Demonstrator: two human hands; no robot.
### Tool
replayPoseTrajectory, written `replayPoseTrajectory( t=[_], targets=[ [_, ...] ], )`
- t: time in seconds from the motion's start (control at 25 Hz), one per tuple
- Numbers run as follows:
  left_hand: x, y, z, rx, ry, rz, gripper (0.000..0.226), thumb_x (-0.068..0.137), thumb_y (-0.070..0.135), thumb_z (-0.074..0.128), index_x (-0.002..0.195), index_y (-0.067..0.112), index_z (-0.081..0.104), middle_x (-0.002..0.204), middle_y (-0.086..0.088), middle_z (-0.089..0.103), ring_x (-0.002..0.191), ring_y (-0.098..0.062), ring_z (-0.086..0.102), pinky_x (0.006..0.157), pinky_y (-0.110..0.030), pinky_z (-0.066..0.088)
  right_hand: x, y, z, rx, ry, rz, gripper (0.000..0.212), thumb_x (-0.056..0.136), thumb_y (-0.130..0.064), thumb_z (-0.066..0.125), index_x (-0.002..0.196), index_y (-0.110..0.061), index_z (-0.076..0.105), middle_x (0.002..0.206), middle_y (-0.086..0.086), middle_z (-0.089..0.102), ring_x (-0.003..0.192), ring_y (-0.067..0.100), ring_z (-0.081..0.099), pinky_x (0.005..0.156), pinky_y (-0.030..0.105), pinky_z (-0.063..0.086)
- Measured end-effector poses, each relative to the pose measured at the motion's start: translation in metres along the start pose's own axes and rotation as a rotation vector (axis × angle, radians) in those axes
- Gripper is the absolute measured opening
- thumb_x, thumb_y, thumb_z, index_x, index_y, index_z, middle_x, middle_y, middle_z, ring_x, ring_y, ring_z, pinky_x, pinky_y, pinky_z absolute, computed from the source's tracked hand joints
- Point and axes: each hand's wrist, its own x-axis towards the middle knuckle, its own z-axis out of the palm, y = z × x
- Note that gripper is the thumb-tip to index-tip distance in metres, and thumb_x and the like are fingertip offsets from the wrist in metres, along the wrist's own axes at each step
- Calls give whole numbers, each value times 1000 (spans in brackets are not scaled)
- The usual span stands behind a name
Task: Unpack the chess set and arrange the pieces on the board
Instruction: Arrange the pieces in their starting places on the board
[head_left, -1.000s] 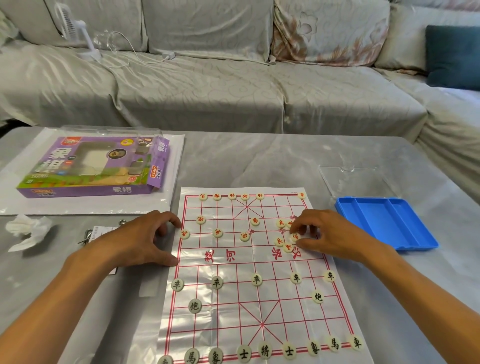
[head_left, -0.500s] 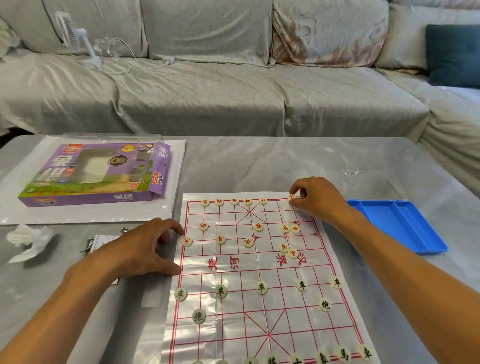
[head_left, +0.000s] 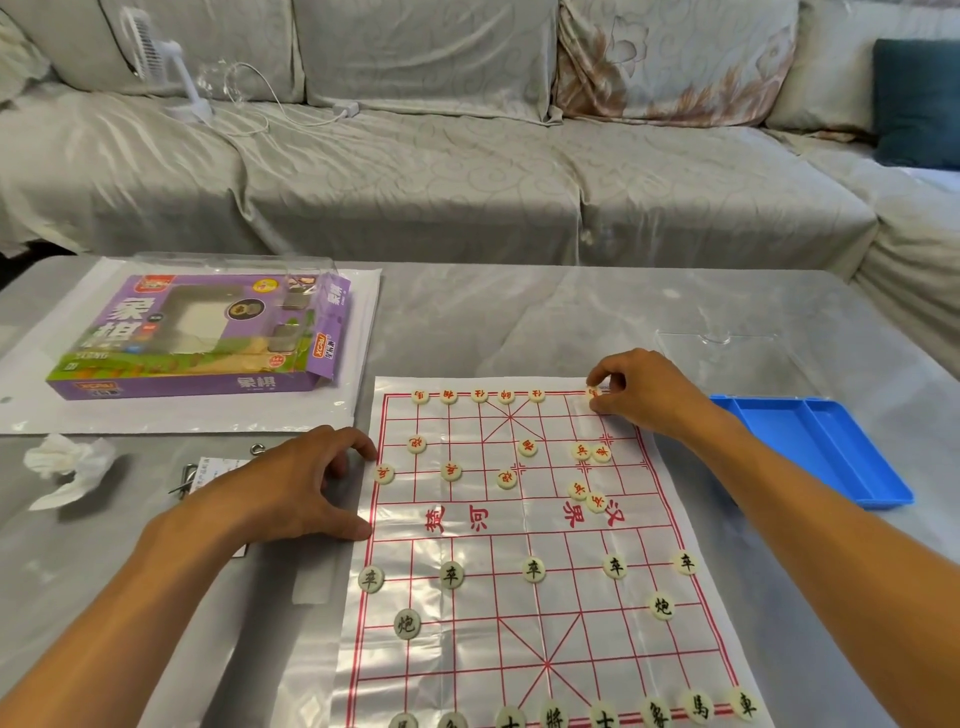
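Note:
A plastic chess board (head_left: 524, 613) with a red grid lies on the table in front of me. Black-lettered round pieces (head_left: 533, 569) stand in order on its near half. Red-lettered pieces line the far row (head_left: 479, 395), and a few lie loosely grouped right of centre (head_left: 592, 453). My right hand (head_left: 641, 389) reaches to the far right of the board, its fingertips pinching a red-lettered piece (head_left: 592, 393) on the back row. My left hand (head_left: 298, 483) rests on the board's left edge, fingers curved, holding nothing.
The purple chess box (head_left: 202, 338) sits on a white sheet at the far left. A blue tray (head_left: 815, 447) lies right of the board, with a clear lid (head_left: 727, 353) behind it. A crumpled tissue (head_left: 67, 467) and small metal bits (head_left: 187, 478) lie left. A sofa stands behind.
My right hand has moved from the loose red pieces near the board's middle right up to the far back row with one piece. The left hand stayed put.

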Motion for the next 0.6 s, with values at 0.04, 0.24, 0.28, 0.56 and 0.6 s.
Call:
replayPoseTrajectory(
  t=[0.04, 0.24, 0.28, 0.56, 0.6],
  targets=[
    [0, 1, 0, -1, -4, -1, 69, 60, 52, 84, 117, 45, 45, 99, 18, 47, 85, -8, 54, 68, -17, 43, -7, -2, -1, 40, 28, -6, 22, 86, -29, 69, 108, -24, 65, 97, -5, 63, 82, 14, 57, 76, 18, 45],
    [0, 3, 0, -7, -12, -14, 69, 61, 50, 84, 117, 44, 45, 100, 19, 46, 86, -9, 54, 69, -17, 44, -63, -4, 4, 169, 11, -76, 8, 88, -28, 67, 95, -32, 66, 88, -14, 63, 80, 7, 56, 74, 16, 43],
    [1, 4, 1, -10, -12, -16, 69, 61, 50, 84, 118, 43, 45, 100, 19, 46, 86, -9, 54, 69, -17, 44, -73, -2, 5, 158, -10, -80, 9, 89, -29, 65, 97, -32, 66, 89, -16, 62, 81, 6, 56, 75, 15, 43],
    [0, 3, 1, 0, 7, -8, 68, 60, 50, 85, 115, 44, 47, 100, 17, 48, 86, -8, 54, 71, -18, 45, -101, -5, 13, 80, -137, -134, 17, 92, -35, 59, 107, -30, 66, 104, -17, 62, 92, 5, 56, 87, 19, 47],
    [0, 2, 1, -5, 9, -7, 68, 60, 50, 85, 115, 44, 47, 100, 18, 48, 86, -8, 54, 71, -18, 45, -99, -8, 13, 85, -106, -132, 17, 92, -35, 58, 107, -30, 66, 103, -17, 61, 89, 3, 55, 87, 19, 47]
  ],
)
